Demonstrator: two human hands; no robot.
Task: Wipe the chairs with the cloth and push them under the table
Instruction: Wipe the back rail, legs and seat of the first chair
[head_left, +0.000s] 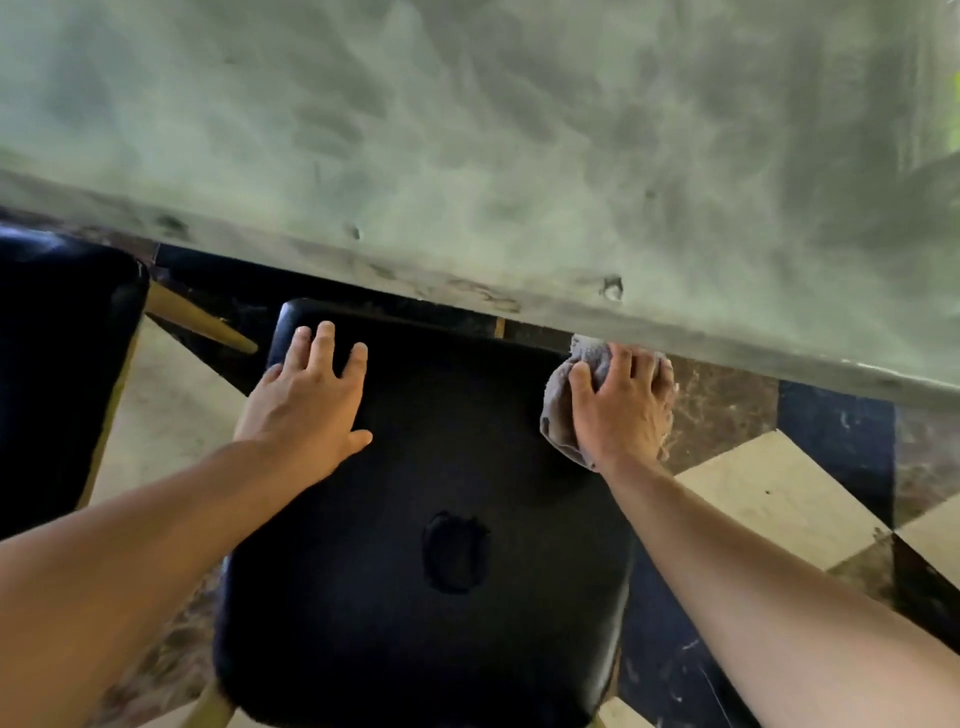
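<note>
A black padded chair seat (447, 519) with a round button dimple fills the lower middle, its far edge just under the lip of the grey-green table (519, 156). My left hand (311, 395) lies flat on the seat's far left part, fingers spread. My right hand (618, 405) presses a crumpled grey cloth (558, 415) against the seat's far right corner, fingers curved over the cloth. Part of the cloth is hidden under that hand.
A second black chair seat (57, 364) stands at the left, with a wooden leg (197, 317) slanting between the two chairs. The floor (779, 488) is tiled in cream, black and brown marble. The table edge runs diagonally across the view.
</note>
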